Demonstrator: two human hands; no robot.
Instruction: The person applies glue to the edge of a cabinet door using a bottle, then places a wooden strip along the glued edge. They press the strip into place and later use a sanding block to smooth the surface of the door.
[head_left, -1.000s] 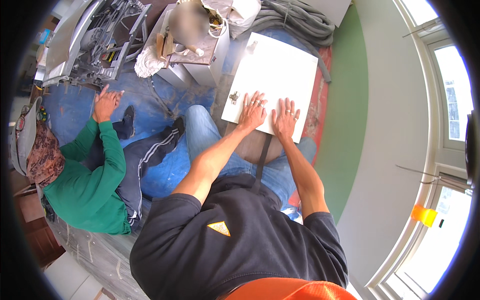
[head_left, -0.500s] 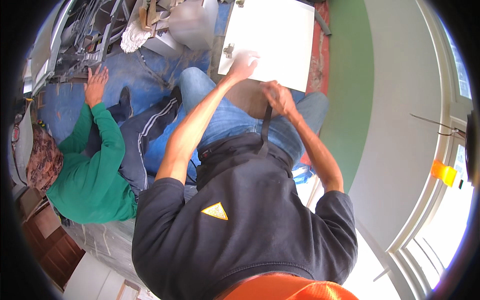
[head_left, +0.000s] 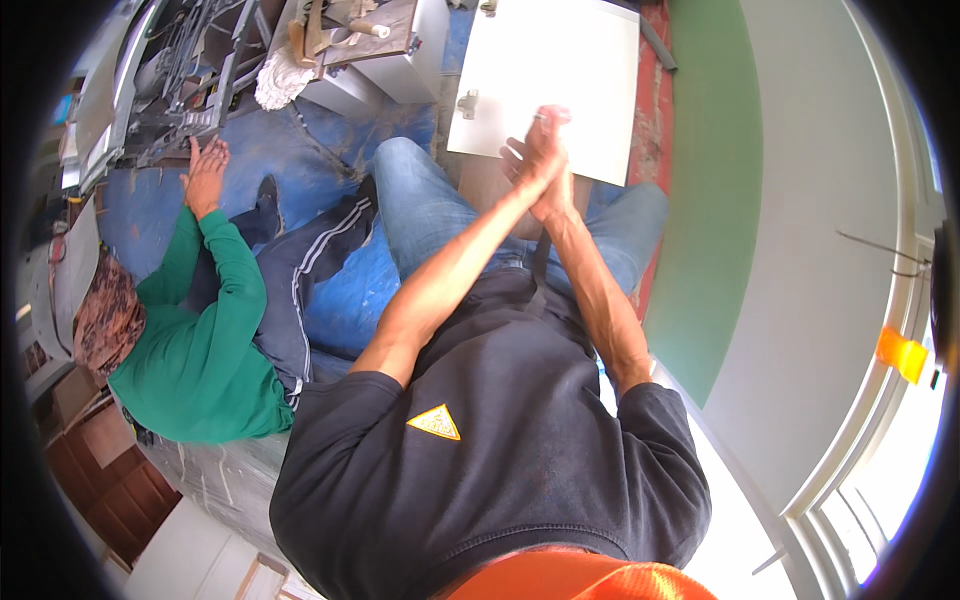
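Note:
My left hand [head_left: 541, 158] and my right hand [head_left: 556, 200] meet palm against palm over the near edge of a white panel [head_left: 570, 70]. Their fingers stretch away from me, and the tips are smeared by motion. No object shows between them. Two metal hinges sit along the panel's left edge; the nearer hinge [head_left: 467, 104] lies left of my hands. A dark strap [head_left: 540, 262] hangs at my waist, below my right wrist. The panel's near end lies between my jeans-clad knees.
A person in a green top [head_left: 205, 370] sits at left, hands held together. Beyond them stands a rack of metal parts [head_left: 190, 80]. Grey cabinet boxes [head_left: 405, 60] with a white cloth bundle [head_left: 283, 80] are at the back. A green-and-grey wall [head_left: 710, 180] runs along the right.
My hands have come together; before, the left was over the panel and the right was at the dark strap. The right hand no longer touches the strap. The view has shifted slightly.

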